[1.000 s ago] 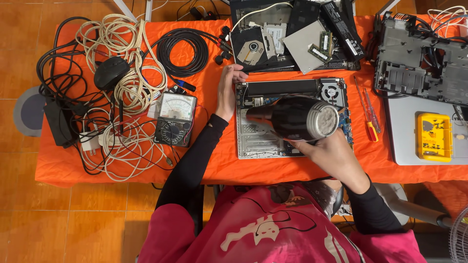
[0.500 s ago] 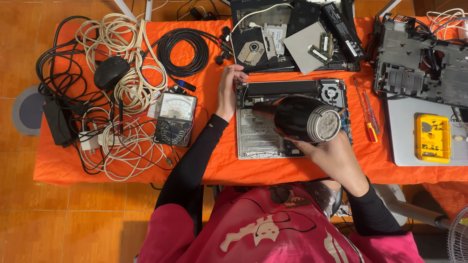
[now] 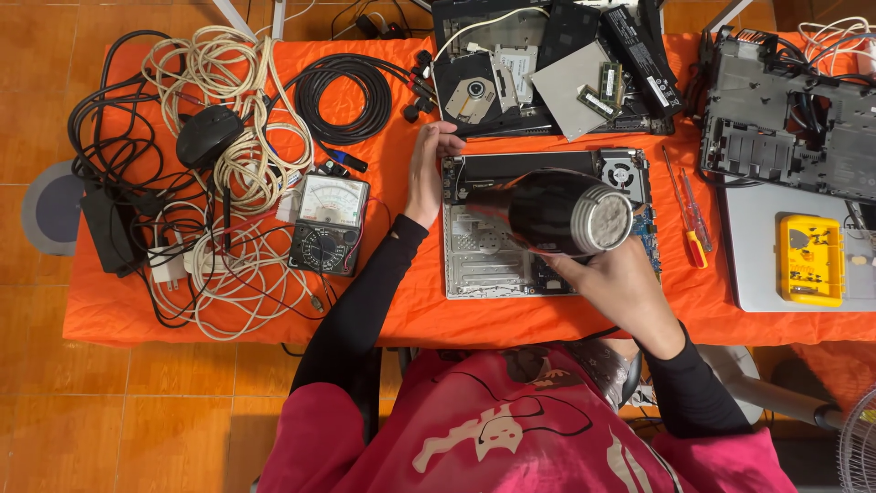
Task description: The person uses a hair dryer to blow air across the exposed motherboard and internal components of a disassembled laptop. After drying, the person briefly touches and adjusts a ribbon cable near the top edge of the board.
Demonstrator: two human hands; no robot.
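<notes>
Far left, at 9 o'clock on the orange table (image 3: 119, 315): cable tangle (image 3: 219, 183), black and cream, with a mouse (image 3: 208, 135) on top and a power brick (image 3: 108, 233) at the edge. Just right of it, a multimeter (image 3: 328, 224), leads trailing into the tangle. A black cable coil (image 3: 345, 96) lies at 11 o'clock.

Your left hand (image 3: 427, 173) is flat and open, fingers together, edge pressed against the left side of the opened laptop base (image 3: 497, 265). It grips nothing; it likely braces the base so it won't slide.

Your right hand (image 3: 613, 288) is closed around the handle of a black hair dryer (image 3: 557, 212), held above the base at centre, nozzle aimed left and down at the board, rear grille facing right. The angle suggests air directed onto the internals.

Behind, at 12 o'clock: a stripped laptop (image 3: 547, 73) with drive and memory sticks. Two screwdrivers (image 3: 689, 215) lie just right of the base, near your right wrist. At 3 o'clock, a yellow box (image 3: 810, 260) sits on a grey lid (image 3: 757, 274), with another gutted chassis (image 3: 785, 119) above.
</notes>
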